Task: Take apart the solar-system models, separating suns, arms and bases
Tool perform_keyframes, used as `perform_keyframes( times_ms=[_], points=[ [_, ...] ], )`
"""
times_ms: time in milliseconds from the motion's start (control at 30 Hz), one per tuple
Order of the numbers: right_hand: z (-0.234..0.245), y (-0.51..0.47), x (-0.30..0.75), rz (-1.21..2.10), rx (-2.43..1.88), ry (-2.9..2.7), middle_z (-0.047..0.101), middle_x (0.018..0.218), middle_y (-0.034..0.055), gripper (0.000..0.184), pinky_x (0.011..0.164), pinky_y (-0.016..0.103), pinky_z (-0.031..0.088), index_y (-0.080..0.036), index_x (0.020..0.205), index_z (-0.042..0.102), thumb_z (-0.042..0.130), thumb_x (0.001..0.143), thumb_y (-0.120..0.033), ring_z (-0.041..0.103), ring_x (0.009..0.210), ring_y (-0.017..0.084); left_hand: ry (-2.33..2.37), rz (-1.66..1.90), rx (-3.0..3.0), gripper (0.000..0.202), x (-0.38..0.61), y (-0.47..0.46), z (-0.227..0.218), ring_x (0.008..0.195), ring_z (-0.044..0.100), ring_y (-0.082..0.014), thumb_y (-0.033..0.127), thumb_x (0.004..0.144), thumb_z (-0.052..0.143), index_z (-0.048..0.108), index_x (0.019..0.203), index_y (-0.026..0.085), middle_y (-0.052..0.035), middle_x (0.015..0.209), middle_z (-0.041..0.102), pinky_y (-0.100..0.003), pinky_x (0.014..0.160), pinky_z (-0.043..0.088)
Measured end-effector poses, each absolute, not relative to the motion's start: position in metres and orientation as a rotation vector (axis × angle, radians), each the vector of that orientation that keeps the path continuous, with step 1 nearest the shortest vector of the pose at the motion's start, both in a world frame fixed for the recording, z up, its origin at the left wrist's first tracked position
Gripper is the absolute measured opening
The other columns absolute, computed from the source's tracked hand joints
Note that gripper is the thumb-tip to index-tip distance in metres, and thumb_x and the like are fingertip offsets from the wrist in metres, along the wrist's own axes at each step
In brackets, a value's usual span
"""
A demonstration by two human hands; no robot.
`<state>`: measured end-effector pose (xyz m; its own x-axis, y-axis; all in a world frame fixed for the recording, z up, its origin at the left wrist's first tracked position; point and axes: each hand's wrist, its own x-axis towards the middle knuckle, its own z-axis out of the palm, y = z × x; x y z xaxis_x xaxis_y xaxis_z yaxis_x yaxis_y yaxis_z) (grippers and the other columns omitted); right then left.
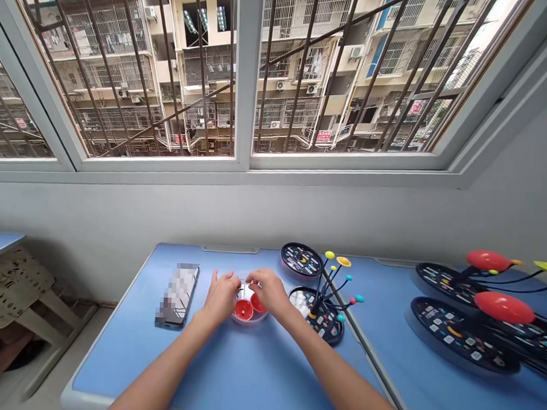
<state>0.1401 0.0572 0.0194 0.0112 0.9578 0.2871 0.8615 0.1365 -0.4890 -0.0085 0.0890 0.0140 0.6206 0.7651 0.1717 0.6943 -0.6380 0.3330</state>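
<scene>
Two red cups (243, 310) (256, 302) lie beside both hands' grip (222, 294) (268, 292); I can't tell if closed.

Blue tbl (248, 379) holds phone (183, 301), clr dish (253, 320), blk discs (302, 260).

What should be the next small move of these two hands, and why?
I would perhaps bring the right hand slowly toward the left hand, low over the dish: their fingertips face each other across a narrow gap, and a dropped piece could land among the red cups. What they hold, if anything, is too small to tell.
</scene>
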Motion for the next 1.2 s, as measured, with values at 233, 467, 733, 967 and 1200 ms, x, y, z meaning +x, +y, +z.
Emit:
perform_keyframes(
  times_ms=[233,467,733,967,1200],
  points=[
    [0.023,0.042,0.142,0.231,-1.708,-1.809,0.065,0.075,0.0024,0.027,0.068,0.027,0.040,-0.020,0.093,0.065,0.052,0.074,-0.007,0.055,0.076,0.018,1.224,0.520,2.541,0.027,-0.009,0.091,0.016,0.110,0.052,-0.0215,0.006,0.080,0.040,0.064,0.083,0.019,-0.0067,0.097,0.067,-0.047,0.103,0.025],
    [0.017,-0.031,0.145,0.230,-1.472,-1.758,0.063,0.069,0.0029,0.020,0.061,0.028,0.043,-0.021,0.074,0.061,0.045,0.084,-0.019,0.055,0.067,0.017,1.178,1.063,2.456,0.023,-0.006,0.071,0.021,0.078,0.059,-0.0179,0.012,0.081,0.043,0.065,0.083,0.019,-0.0052,0.081,0.068,-0.030,0.071,0.046],
    [-0.005,-0.097,0.169,0.243,-1.587,-1.552,0.062,0.064,0.0010,0.024,0.057,0.024,0.046,-0.022,0.069,0.061,0.046,0.085,-0.032,0.057,0.062,0.015,0.953,0.822,2.237,0.022,0.046,0.022,0.033,0.080,0.062,-0.0190,0.017,0.077,0.050,0.068,0.091,0.019,-0.0049,0.084,0.070,-0.030,0.073,0.047],
    [-0.004,-0.108,0.190,0.149,-1.614,-1.330,0.064,0.065,0.0013,0.024,0.051,0.021,0.046,-0.022,0.069,0.064,0.050,0.082,-0.037,0.058,0.058,0.014,1.024,0.642,2.022,0.028,0.110,0.031,0.022,0.085,0.063,-0.0181,0.015,0.070,0.054,0.068,0.094,0.017,-0.0047,0.090,0.070,-0.027,0.080,0.047],
    [-0.005,-0.102,0.196,0.237,-1.719,-1.263,0.063,0.063,0.0020,0.022,0.053,0.025,0.046,-0.022,0.068,0.064,0.049,0.079,-0.034,0.056,0.057,0.016,0.909,0.647,2.027,0.036,0.136,0.038,0.019,0.101,0.057,-0.0208,0.011,0.066,0.058,0.066,0.101,0.016,-0.0074,0.105,0.066,-0.032,0.091,0.041]
  ],
)
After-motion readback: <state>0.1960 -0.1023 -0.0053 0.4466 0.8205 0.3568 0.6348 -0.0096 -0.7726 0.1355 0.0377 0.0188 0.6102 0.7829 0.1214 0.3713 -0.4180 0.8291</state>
